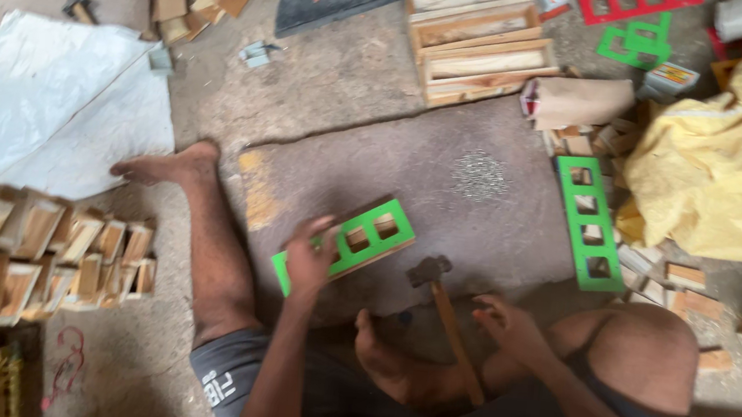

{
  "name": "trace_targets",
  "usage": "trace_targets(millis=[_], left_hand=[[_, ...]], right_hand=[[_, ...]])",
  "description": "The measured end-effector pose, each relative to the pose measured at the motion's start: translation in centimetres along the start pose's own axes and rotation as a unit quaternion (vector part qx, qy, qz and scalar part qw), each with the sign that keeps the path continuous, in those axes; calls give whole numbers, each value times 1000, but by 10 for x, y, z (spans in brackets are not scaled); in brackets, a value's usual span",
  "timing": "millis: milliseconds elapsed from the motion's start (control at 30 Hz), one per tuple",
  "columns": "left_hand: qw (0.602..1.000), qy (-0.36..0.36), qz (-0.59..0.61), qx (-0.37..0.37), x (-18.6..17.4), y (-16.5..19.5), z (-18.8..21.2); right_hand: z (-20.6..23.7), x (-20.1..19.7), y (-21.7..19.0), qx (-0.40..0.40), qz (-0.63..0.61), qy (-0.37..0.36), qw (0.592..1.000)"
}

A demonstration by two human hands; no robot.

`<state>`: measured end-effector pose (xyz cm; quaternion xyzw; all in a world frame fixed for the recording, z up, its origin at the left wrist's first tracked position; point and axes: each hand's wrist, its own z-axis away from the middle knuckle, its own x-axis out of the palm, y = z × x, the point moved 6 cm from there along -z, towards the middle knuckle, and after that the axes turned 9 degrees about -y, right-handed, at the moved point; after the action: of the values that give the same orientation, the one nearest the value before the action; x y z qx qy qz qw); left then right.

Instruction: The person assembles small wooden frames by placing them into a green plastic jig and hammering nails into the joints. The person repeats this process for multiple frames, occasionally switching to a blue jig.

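I sit on the floor with my legs spread around a dark work mat (444,206). My left hand (310,257) grips a green painted wooden frame (359,236) with rectangular openings, lying flat on the mat. My right hand (512,326) hovers above my thigh, fingers loosely curled with nothing in them. Just left of that hand lies a hammer (444,311), its metal head on the mat and its wooden handle resting toward my lap. A small heap of nails (480,174) sits further out on the mat.
A second green frame (589,222) lies at the mat's right edge beside small wood blocks (646,271) and a yellow sack (728,170). Unpainted wooden frames (483,38) stack at the back, more (32,248) at left. White sheet (54,105) far left.
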<state>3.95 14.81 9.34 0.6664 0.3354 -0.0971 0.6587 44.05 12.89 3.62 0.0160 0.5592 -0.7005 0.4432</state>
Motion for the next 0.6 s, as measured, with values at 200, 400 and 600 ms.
trace_targets(millis=[200,400,600], left_hand=[[972,-173,-80,138,199,111,-73],[980,-41,-98,167,272,140,-68],[991,-99,86,36,278,112,-71]], right_hand=[[-40,16,-8,-163,-21,-22,986],[-37,2,-11,-243,116,30,963],[-39,14,3,-98,26,-80,992]])
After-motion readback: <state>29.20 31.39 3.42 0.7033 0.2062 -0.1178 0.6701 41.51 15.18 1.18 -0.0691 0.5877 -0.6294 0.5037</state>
